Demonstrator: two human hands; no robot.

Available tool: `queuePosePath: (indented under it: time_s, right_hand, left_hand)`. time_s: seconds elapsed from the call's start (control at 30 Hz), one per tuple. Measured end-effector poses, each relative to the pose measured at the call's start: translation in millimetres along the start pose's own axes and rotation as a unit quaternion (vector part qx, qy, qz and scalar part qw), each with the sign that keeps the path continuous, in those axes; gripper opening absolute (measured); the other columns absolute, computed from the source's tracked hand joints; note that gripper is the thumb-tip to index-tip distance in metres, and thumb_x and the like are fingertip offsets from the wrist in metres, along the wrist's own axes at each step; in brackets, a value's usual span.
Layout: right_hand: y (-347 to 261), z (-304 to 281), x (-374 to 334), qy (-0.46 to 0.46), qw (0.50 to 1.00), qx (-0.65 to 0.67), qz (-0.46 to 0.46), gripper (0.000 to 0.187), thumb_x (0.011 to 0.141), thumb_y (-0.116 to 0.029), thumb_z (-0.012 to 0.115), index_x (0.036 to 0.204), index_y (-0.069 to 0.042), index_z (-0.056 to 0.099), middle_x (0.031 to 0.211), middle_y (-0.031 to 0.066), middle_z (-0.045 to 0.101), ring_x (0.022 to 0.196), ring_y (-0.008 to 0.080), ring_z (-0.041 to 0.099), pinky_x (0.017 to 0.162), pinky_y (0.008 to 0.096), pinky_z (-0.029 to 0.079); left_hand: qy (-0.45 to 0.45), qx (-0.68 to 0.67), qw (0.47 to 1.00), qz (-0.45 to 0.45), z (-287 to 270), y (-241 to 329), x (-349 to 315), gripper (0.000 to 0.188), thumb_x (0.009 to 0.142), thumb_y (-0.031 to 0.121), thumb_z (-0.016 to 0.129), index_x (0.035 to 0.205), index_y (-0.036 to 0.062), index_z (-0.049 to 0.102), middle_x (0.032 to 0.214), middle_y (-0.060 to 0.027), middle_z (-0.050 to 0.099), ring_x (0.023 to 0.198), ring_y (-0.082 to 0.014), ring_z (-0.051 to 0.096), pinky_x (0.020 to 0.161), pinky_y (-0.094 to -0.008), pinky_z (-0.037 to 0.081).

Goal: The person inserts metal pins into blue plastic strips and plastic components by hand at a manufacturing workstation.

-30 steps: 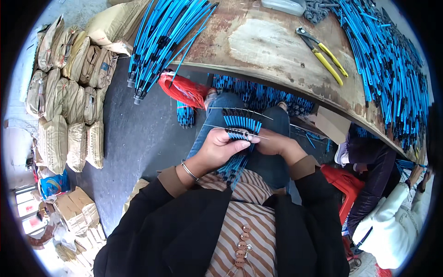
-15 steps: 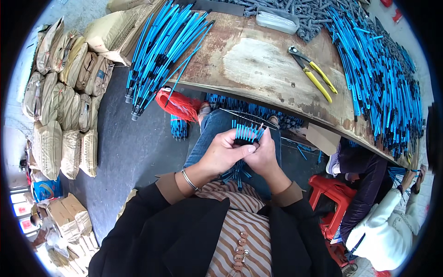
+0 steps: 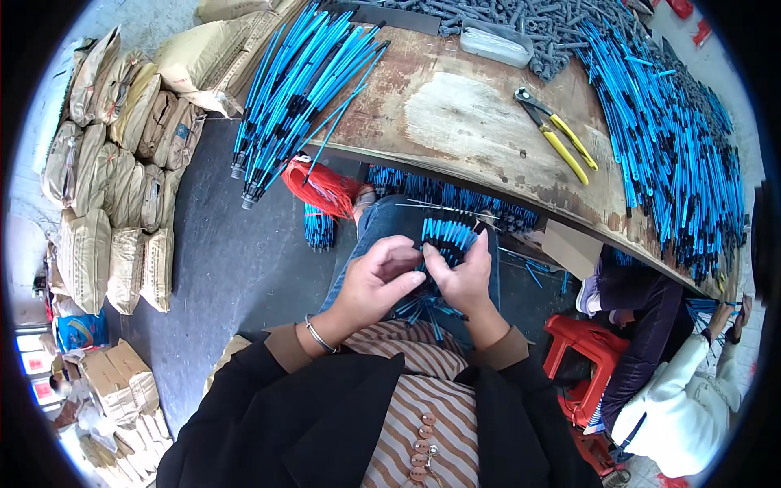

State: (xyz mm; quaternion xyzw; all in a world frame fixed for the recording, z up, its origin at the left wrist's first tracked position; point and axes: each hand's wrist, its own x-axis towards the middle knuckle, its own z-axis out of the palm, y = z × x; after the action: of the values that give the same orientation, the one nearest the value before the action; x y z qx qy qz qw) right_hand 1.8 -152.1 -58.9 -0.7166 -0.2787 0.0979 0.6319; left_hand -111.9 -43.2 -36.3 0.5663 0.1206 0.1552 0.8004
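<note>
Here: both hands closed on bundle [image 3: 446, 237] of blue rods over lap, left hand [image 3: 376, 281] and right hand [image 3: 462, 279] touching. Worn wooden tabletop [image 3: 455, 114] ahead carries rod piles [image 3: 667, 138], pliers [image 3: 557, 134]. Sacks [image 3: 106, 203] line grey floor [image 3: 236, 268].

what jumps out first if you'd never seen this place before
The blue rods: a big heap covers the right end of the wooden table, and a bundle hangs over its left edge. Low in the middle, the left hand and right hand together hold a small fan of blue rods over the lap. Yellow-handled pliers lie on the table, and tan sacks are stacked on the floor at left.
</note>
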Motion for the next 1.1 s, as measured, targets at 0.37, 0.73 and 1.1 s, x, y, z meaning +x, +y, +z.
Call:
queuePosePath:
  time_s: [0.37, 0.73, 1.1]
  right_hand:
    - [-12.2, 2.1, 1.5, -0.016, 0.999, 0.008, -0.029, 0.036, 0.074, -0.008, 0.074, 0.104, 0.0, 0.056, 0.086, 0.0081, 0.067, 0.076, 0.0155, 0.064, 0.068, 0.0274, 0.051]
    - [-10.3, 4.3, 11.6, 0.028, 0.999, 0.039, 0.015, 0.028, 0.074, -0.011, 0.075, 0.094, 0.001, 0.058, 0.078, 0.0113, 0.067, 0.069, 0.0181, 0.066, 0.063, 0.0293, 0.052]
    - [-18.1, 0.8, 7.4, -0.02, 0.999, -0.001, 0.03, 0.028, 0.076, -0.014, 0.074, 0.098, -0.002, 0.061, 0.085, 0.0072, 0.068, 0.074, 0.013, 0.063, 0.068, 0.0278, 0.05]
  left_hand:
    - [-0.031, 0.108, 0.994, -0.006, -0.5, 22.2, 55.2, 0.033, 0.084, 0.005, 0.063, 0.116, 0.001, 0.054, 0.098, -0.0024, 0.061, 0.091, -0.0092, 0.058, 0.083, -0.0246, 0.046]
    - [0.143, -0.013, 0.98, 0.141, 20.9, 40.6, 68.8, 0.014, 0.086, 0.009, 0.061, 0.094, -0.0015, 0.065, 0.088, -0.0037, 0.061, 0.076, -0.0107, 0.056, 0.071, -0.0252, 0.045]
    - [-0.074, 0.368, 0.895, 0.241, -9.7, 61.1, 85.7, 0.017, 0.08, 0.008, 0.066, 0.095, 0.0008, 0.066, 0.071, -0.0061, 0.058, 0.063, -0.0163, 0.057, 0.058, -0.0265, 0.045]
